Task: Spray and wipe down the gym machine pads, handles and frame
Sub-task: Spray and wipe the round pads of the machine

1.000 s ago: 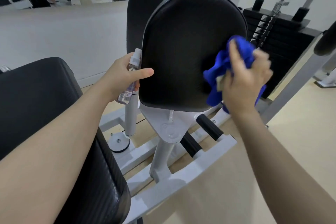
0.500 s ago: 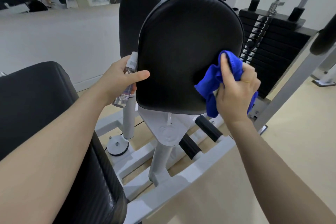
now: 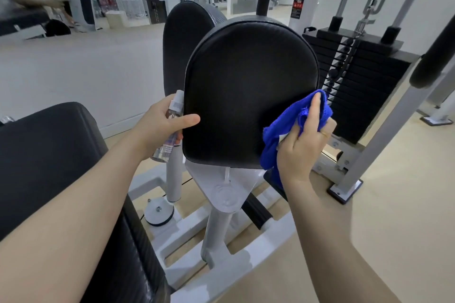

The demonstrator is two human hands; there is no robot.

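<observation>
Risk noted: the cloth (image 3: pixel 290 128) is bunched at the lower right edge of the pad (image 3: pixel 248 96), centre of frame, so the middle and top of the pad could be missed if strokes are kept short. The spray bottle (image 3: pixel 171 128), left of centre, could slip, since the left hand (image 3: pixel 160 128) is also braced by its thumb on the pad's edge. The right hand (image 3: pixel 302 145) is clamped on the cloth, index finger extended upward, wrist below the pad.
</observation>
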